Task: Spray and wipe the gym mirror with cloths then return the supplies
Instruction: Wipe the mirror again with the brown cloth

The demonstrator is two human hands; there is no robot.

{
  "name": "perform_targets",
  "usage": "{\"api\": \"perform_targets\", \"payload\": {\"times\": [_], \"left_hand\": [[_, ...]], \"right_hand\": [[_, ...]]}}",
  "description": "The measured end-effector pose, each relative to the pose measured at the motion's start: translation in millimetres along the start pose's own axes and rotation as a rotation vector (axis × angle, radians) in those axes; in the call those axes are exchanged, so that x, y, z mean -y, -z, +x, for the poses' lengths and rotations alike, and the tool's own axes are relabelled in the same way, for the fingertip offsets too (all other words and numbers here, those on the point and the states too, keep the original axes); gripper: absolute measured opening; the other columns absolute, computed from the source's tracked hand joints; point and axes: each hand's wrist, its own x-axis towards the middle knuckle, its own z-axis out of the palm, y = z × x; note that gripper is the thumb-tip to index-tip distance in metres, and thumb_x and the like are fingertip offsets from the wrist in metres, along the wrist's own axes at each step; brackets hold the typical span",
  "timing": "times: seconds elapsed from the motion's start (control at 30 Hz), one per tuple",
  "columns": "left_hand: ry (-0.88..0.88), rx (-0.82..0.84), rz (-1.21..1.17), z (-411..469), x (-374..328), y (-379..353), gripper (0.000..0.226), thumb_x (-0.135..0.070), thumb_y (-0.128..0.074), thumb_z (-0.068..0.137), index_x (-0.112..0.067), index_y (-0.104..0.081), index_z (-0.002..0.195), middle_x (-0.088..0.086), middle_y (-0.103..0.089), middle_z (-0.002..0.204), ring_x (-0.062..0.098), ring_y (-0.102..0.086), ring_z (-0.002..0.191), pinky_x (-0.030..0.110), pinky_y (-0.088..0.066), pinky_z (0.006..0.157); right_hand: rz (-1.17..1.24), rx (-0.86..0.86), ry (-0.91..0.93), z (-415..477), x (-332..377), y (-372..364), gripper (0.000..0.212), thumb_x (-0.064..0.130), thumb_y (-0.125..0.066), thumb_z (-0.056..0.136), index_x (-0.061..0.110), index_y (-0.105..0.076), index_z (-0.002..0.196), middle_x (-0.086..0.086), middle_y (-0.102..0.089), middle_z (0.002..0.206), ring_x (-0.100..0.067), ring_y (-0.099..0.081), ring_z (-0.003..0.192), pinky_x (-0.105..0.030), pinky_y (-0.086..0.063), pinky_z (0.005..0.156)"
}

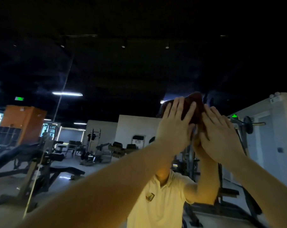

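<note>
The left hand (pixel 174 127) is raised with its fingers straight and spread. It lies flat against a bunched dark reddish-brown cloth (pixel 194 104) and presses it onto the large wall mirror (pixel 93 66); no finger curls round the fabric. The right hand (pixel 221 134) is up just right of the cloth, its fingers also straight and close together, with their tips at the cloth's right edge. The 2 hands sit close, with a narrow gap between them directly below the cloth. Both bare forearms run down and outward from the cloth toward the bottom corners.

Below the cloth, the glass reflects the person's pale yellow collared polo shirt (pixel 157 204), which has a small badge on the chest. Left of the cloth and lower, the reflection shows black padded weight benches (pixel 60 170) and dark exercise machines (pixel 93 150) on a pale floor. Far left of the cloth stands an orange block-like pillar (pixel 24 119), with a white strip light (pixel 67 93) higher up. Just right of the cloth is a dark barbell rack (pixel 244 127) with a green lit sign (pixel 234 115) near it. A thin seam (pixel 63 89) crosses the mirror well left of the cloth.
</note>
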Motion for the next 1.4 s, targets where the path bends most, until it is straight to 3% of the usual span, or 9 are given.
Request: {"api": "perform_targets", "payload": {"times": [0.1, 0.23, 0.37, 0.57, 0.77, 0.97, 1.1, 1.23, 1.4], "left_hand": [[-0.018, -0.012, 0.078, -25, 53, 17, 0.063, -0.044, -0.033, 0.110, -0.025, -0.011, 0.166, 0.014, -0.003, 0.173, 0.032, -0.002, 0.160, 0.052, -0.008, 0.130], [0.497, -0.073, 0.045, -84, 157, 34, 0.073, -0.060, -0.019, 0.106, -0.021, -0.007, 0.167, 0.020, -0.007, 0.171, 0.040, -0.015, 0.156, 0.058, -0.021, 0.126], [0.789, -0.102, -0.030, -75, 117, 19, 0.078, -0.057, -0.009, 0.105, -0.008, -0.001, 0.166, 0.033, -0.005, 0.168, 0.047, -0.005, 0.157, 0.061, -0.011, 0.128], [0.419, -0.116, -0.096, -21, -16, -8, 0.068, -0.050, -0.015, 0.110, -0.017, 0.005, 0.166, 0.025, 0.007, 0.171, 0.038, 0.009, 0.159, 0.054, -0.002, 0.130], [0.053, 0.070, -0.036, -59, -37, -13, 0.067, -0.049, -0.023, 0.111, -0.021, 0.005, 0.166, 0.019, 0.007, 0.173, 0.031, 0.012, 0.160, 0.052, -0.004, 0.131], [0.300, 0.054, 0.045, -134, 83, 14, 0.067, -0.052, -0.018, 0.110, -0.018, -0.004, 0.165, 0.020, 0.000, 0.172, 0.034, 0.002, 0.160, 0.053, -0.005, 0.129], [0.442, 0.074, 0.023, -178, 134, 29, 0.067, -0.048, -0.018, 0.109, -0.007, -0.017, 0.163, 0.032, -0.016, 0.166, 0.048, -0.017, 0.155, 0.064, -0.023, 0.124], [0.468, -0.017, -0.075, -176, 107, 18, 0.066, -0.041, -0.030, 0.105, -0.004, -0.025, 0.159, 0.034, -0.016, 0.165, 0.049, -0.015, 0.155, 0.062, -0.018, 0.126], [0.290, -0.065, -0.133, -137, 22, -12, 0.067, -0.039, -0.036, 0.109, -0.011, -0.011, 0.165, 0.030, -0.002, 0.170, 0.041, 0.000, 0.159, 0.056, -0.004, 0.129]], "right_hand": [[0.006, 0.023, -0.038, -6, 6, 2, 0.070, 0.039, -0.028, 0.099, 0.013, -0.020, 0.164, -0.007, -0.012, 0.172, -0.023, -0.007, 0.159, -0.050, -0.011, 0.128], [0.004, 0.040, -0.083, -12, 17, -2, 0.070, 0.038, -0.030, 0.102, 0.015, -0.008, 0.165, -0.007, -0.002, 0.173, -0.024, 0.002, 0.159, -0.050, -0.005, 0.128], [-0.023, 0.090, -0.022, -22, 11, -5, 0.075, 0.040, -0.040, 0.103, 0.014, -0.007, 0.165, -0.008, 0.000, 0.173, -0.026, 0.003, 0.159, -0.048, -0.002, 0.126], [0.013, 0.175, 0.121, -41, -21, 6, 0.082, 0.035, -0.053, 0.100, 0.022, 0.004, 0.158, 0.005, 0.011, 0.166, -0.012, 0.014, 0.152, -0.039, 0.005, 0.122], [0.009, 0.127, 0.051, -51, -10, -2, 0.076, 0.045, -0.021, 0.094, 0.014, -0.021, 0.163, -0.007, -0.011, 0.172, -0.019, 0.000, 0.159, -0.046, -0.004, 0.127], [0.002, 0.054, -0.138, -67, 31, -21, 0.072, 0.042, -0.016, 0.102, 0.007, -0.006, 0.164, -0.014, -0.001, 0.172, -0.030, 0.001, 0.159, -0.058, -0.013, 0.127], [-0.007, 0.068, -0.183, -69, 39, -22, 0.071, 0.043, -0.015, 0.104, 0.010, 0.002, 0.164, -0.013, 0.003, 0.172, -0.031, 0.004, 0.159, -0.056, -0.009, 0.128], [-0.015, 0.138, -0.127, -70, 30, -8, 0.071, 0.040, -0.031, 0.108, 0.012, -0.001, 0.165, -0.010, 0.003, 0.173, -0.029, 0.003, 0.159, -0.047, 0.001, 0.125], [0.052, 0.138, -0.153, -109, 23, 8, 0.078, 0.049, -0.018, 0.095, 0.013, -0.021, 0.164, -0.014, -0.012, 0.171, -0.037, -0.014, 0.157, -0.055, -0.015, 0.126]]}}
